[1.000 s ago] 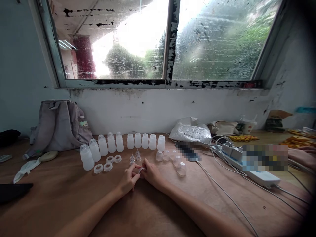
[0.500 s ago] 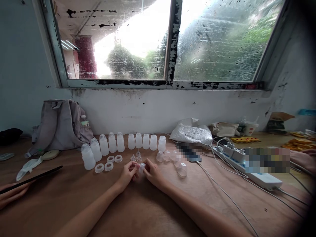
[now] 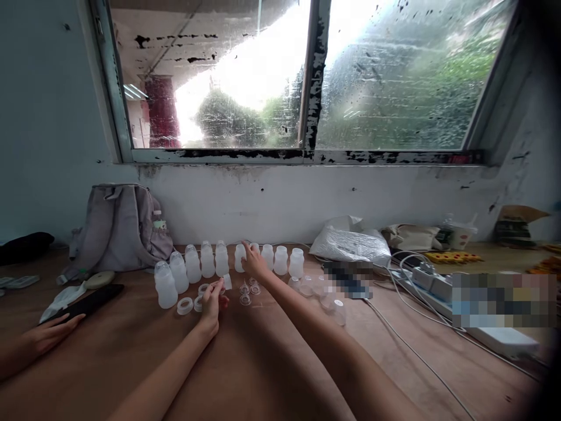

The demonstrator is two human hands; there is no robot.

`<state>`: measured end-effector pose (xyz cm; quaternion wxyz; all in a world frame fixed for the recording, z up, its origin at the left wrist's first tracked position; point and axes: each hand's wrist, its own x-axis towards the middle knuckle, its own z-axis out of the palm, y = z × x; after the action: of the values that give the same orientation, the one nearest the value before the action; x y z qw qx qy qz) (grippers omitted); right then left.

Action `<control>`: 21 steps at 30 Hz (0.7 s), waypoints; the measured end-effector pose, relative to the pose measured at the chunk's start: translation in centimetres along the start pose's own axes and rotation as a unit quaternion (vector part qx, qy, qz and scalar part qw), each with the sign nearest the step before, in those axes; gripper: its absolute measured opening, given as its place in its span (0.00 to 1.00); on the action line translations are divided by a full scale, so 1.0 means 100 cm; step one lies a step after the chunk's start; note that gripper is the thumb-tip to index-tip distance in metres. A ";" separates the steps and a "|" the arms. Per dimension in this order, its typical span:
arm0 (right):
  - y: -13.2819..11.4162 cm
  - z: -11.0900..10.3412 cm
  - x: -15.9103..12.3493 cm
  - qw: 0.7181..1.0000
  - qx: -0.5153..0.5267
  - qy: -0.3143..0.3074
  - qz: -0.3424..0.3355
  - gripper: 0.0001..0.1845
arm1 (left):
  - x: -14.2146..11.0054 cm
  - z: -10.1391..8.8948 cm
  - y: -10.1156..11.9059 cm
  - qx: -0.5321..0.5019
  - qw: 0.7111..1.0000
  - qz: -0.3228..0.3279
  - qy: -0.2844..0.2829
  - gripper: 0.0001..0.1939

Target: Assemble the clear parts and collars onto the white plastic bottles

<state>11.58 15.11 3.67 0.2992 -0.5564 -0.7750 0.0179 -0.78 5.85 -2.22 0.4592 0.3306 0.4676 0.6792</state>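
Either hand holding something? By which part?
Left hand: a small translucent piece, pinched at its left side. Right hand: at the bottles; any grip cannot be told.

left hand (image 3: 213, 301) pinched, forearm (image 3: 175, 363) slanting inward; right hand (image 3: 255, 262) farther forward, arm (image 3: 319, 332) outstretched.

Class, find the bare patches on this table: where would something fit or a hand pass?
The table has bare patches between the left forearm and right forearm, and between the other person's hand and the left forearm. Another lies right of the right forearm, up to the thin cable. It is crowded around the bottles, rings and clear domes.
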 end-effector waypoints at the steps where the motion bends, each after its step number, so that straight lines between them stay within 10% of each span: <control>1: -0.003 0.004 0.004 1.000 0.001 -0.001 0.012 0.22 | 0.001 0.000 0.000 -0.001 1.000 -0.001 0.003 0.19; 7: -0.003 0.015 -0.009 1.000 0.022 0.020 0.011 0.11 | -0.001 0.000 -0.002 -0.003 1.000 0.000 0.000 0.18; 14: 0.015 -0.034 -0.056 0.969 0.130 0.162 -0.130 0.16 | -0.007 0.001 0.000 -0.004 1.000 -0.006 -0.027 0.18; 21: 0.036 -0.063 -0.128 0.969 0.195 0.077 -0.127 0.24 | -0.016 0.003 -0.001 0.001 0.997 -0.014 -0.080 0.16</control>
<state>20.33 3.34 1.86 0.4602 -0.3838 -0.7958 0.0876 0.11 4.51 -2.23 0.5046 0.3778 0.4343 0.6435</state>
